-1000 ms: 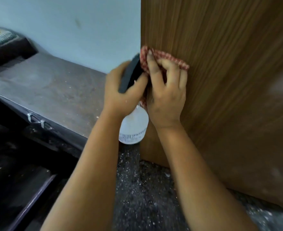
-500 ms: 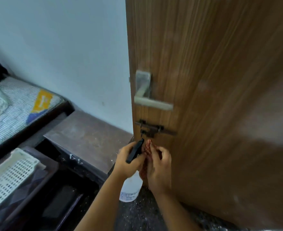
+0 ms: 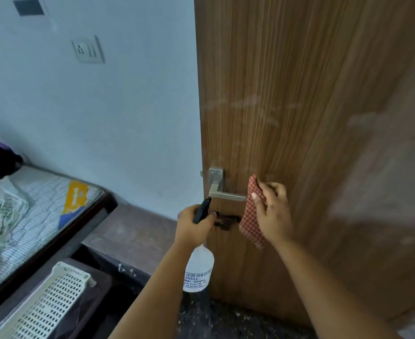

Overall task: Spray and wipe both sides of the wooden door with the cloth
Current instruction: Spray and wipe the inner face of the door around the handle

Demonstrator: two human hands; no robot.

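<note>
One wooden door [image 3: 311, 118] fills the right of the view, its free edge toward the pale wall [image 3: 116, 118] on the left. A bed [image 3: 30, 211] sits at the far left, with a white perforated basket [image 3: 47, 302] nearer. The spray bottle [image 3: 198, 270] hangs just left of the door edge; the left hand [image 3: 191, 226] grips its black head, fingers curled round it. The checked cloth [image 3: 251, 214] lies against the door face, just right of the metal lever handle [image 3: 226, 195]; the right hand [image 3: 272, 214] pinches it, thumb in front. A dark latch [image 3: 226, 220] sits below the handle.
</note>
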